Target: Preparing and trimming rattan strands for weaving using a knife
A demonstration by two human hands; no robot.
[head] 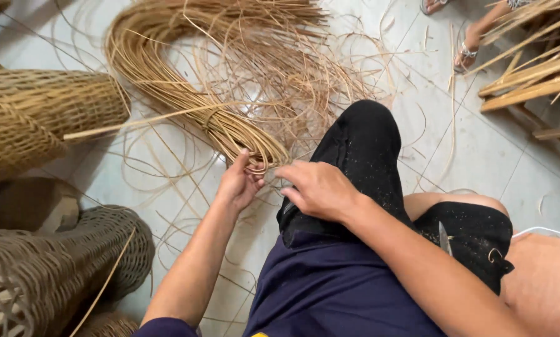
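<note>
Rattan bundle point(186, 93): thin, pale, glossy strands looped in a long curve on tiled floor point(479, 156), loose ends splayed wide beyond it. Bent end of bundle just ahead of raised knee point(364, 143) in black cloth. Left hand point(237, 182) curled, pinching strands at that end; right hand point(317, 187) beside, fingers bent, grip unclear. Left of bundle, woven open-weave baskets point(43, 118), cropped by frame edge
</note>
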